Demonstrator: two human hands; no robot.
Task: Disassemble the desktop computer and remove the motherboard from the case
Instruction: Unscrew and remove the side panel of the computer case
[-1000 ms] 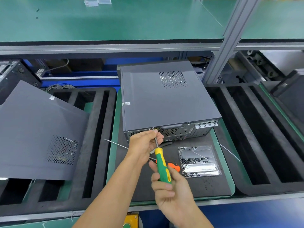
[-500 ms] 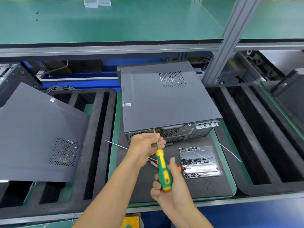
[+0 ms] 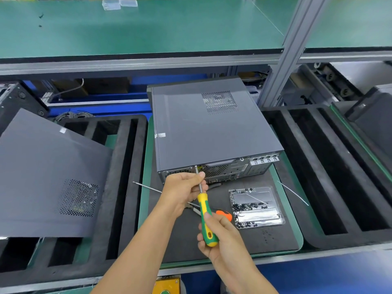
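While the right hand grips the green-yellow screwdriver handle and the left hand pinches its shaft, the tip sits at a screw on the near rear face of the desktop case, lid on, lying flat on the dark mat. Best kept straight on the screw, pressed in, left fingers only guiding. Room: screw tray just right of the handle, pliers under it, foam tray right of the case.
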